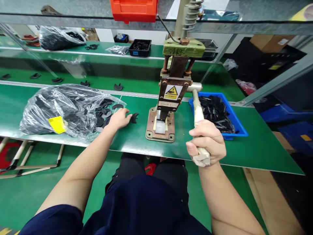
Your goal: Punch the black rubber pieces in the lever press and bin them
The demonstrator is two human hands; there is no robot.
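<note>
My right hand (pixel 207 142) is wrapped round the tape-covered lever handle (pixel 198 106) of a hand press (pixel 171 93). That press stands upright, its ram low over a small pale block (pixel 160 126) on the base plate (pixel 150 125). My left hand (pixel 119 118) is over the table beside the mouth of a clear plastic bag (pixel 58 109), fingers stretched out and apart. Just right of its fingertips lies a single black curved piece (pixel 134 117); I cannot tell whether they touch it. More black curved pieces (pixel 104 111) spill from the bag.
A blue tray (pixel 241 129) of black parts sits right of the press. Several curved pieces (pixel 118 87) are spaced along the green strip behind. Farther back are a black bin (pixel 140 54) and another filled bag (pixel 58 37). A metal shelf with a red box (pixel 134 11) crosses overhead.
</note>
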